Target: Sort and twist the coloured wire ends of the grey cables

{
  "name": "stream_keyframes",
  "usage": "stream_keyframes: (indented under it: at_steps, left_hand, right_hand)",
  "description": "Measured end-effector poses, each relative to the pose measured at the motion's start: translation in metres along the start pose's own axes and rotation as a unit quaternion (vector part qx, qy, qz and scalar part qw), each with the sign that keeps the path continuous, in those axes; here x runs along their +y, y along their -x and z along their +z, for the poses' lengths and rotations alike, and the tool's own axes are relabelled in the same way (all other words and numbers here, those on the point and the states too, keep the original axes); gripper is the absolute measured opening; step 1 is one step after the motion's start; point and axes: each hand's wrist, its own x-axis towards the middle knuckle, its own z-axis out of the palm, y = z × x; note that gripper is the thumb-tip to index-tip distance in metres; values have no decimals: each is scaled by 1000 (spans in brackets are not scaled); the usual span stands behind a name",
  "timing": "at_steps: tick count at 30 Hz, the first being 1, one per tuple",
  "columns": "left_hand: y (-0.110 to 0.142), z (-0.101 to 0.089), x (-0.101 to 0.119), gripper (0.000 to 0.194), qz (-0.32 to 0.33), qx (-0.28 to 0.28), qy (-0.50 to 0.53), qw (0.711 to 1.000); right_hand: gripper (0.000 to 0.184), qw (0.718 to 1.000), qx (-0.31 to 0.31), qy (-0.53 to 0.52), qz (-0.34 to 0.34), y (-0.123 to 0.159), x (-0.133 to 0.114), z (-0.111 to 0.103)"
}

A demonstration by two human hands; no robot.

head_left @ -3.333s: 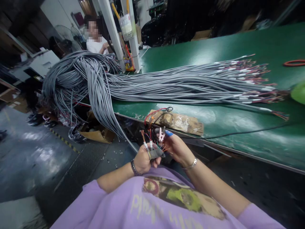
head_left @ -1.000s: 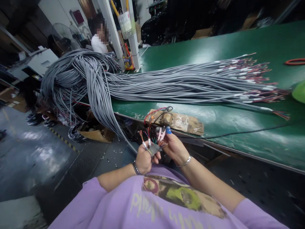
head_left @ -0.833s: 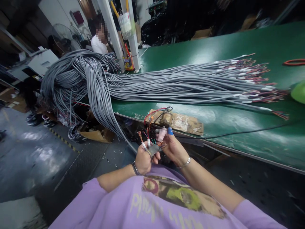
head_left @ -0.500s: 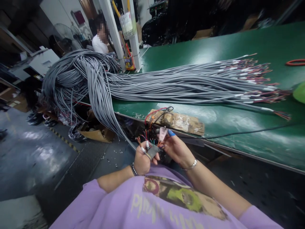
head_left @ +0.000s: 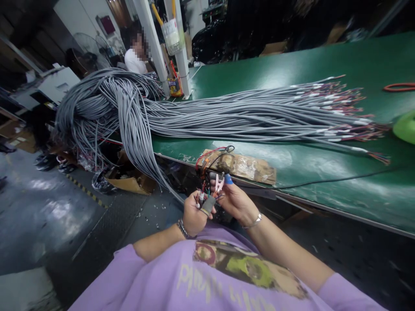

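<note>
My left hand (head_left: 193, 219) is closed around the end of a grey cable (head_left: 173, 194), just in front of my body. White-sleeved ends and thin coloured wires (head_left: 208, 193) stick up from its grip. A grey wrap (head_left: 208, 205) covers what looks like its thumb. Beside it, my right hand (head_left: 240, 205) pinches a small pink clip-like tool (head_left: 219, 184), with a blue cover (head_left: 228, 179) on one fingertip. The tool sits right at the wire tips; whether it bites on a wire is too small to tell.
A long bundle of grey cables (head_left: 227, 116) lies across the green table (head_left: 308, 181), heaped at the left. A wooden block (head_left: 256, 168) with red and black leads sits at the near edge. A person (head_left: 135, 60) is behind the white posts (head_left: 181, 65). Below stands a cardboard box (head_left: 138, 183).
My left hand has turned, so the white-sleeved ends now stick up less. The pink tool has turned in my right hand; both hands stay close together. The person behind has turned aside.
</note>
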Motion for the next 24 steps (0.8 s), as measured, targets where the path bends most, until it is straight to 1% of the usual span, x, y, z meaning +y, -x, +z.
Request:
stream_keyframes:
  at_steps: [3, 10, 13, 16, 20, 22, 24]
  left_hand:
    - [-1, -2, -5, 41, 13, -7, -18, 1000]
    - [-3, -5, -14, 38, 45, -8, -57, 997]
    - [-3, -5, -14, 38, 48, -7, -64, 997]
    - [-3, -5, -13, 40, 44, -9, -63, 997]
    - [-1, -5, -8, 45, 27, -10, -53, 998]
    - [1, -5, -7, 47, 16, -5, -49, 999]
    - [2, -7, -6, 48, 7, -3, -47, 999]
  right_hand:
    - [21, 1000, 20, -19, -7, -1, 1, 1]
    - [18, 998, 44, -48, -13, -4, 3, 0]
    - [20, 997, 54, -45, -8, -4, 4, 1]
    - [26, 999, 37, -39, -2, -2, 5, 2]
    - [43, 1000, -10, -23, 8, 3, 7, -3]
    - [49, 999, -27, 1, 19, 8, 6, -7]
    - [52, 998, -38, 38, 33, 14, 4, -11]
